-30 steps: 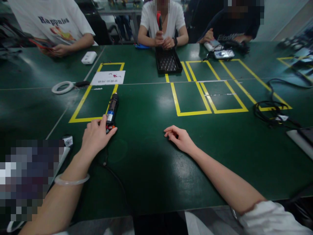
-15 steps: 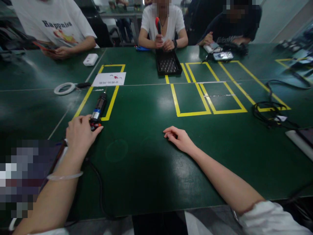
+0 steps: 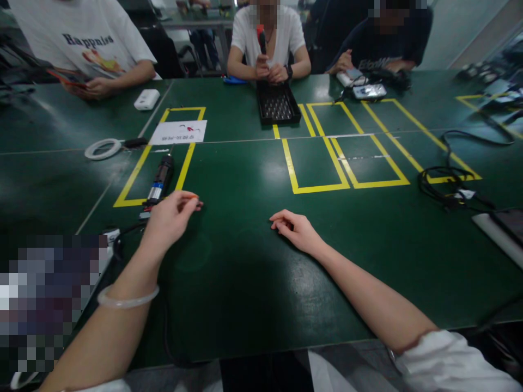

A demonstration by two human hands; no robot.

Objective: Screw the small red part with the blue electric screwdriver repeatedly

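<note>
A: Recording which item first?

B: Recording a cylindrical tool [image 3: 157, 182], black with silver and blue bands, lying at left on the bench [image 3: 232, 283] inside a yellow tape outline [image 3: 185, 167], overlapping the near strip at its near end.

A: Running which way along its length?

B: Running near to far, leaning slightly right, pointing a slim tip [image 3: 170, 154] towards a white card [image 3: 178, 132] on the far side.

A: Lying closest to which of the hands?

B: Lying closest to the left hand [image 3: 169, 218]; showing its red-marked near end just left of the knuckles. Not confirming contact from this angle. Lying well apart from the right hand [image 3: 296, 228], over to its left.

A: Assessing the left hand how?

B: Observing it pointing its fingers right, holding thumb and forefinger close together. Not appearing to grasp the cylindrical tool. Seeing a small orange patch at the fingertips; not being able to tell a held item from mere colour there.

A: Assessing the right hand how?

B: Observing it just right of centre, lying loosely curled, neither clenching nor spreading. Showing nothing in the grasp. Resting on or hovering just above the bench, without revealing which.

A: Noting other items?

B: Noting a white ring [image 3: 103, 149] left of the outline, and a black tray [image 3: 281, 120] at far centre, standing before a co-worker [image 3: 281, 41].
</note>
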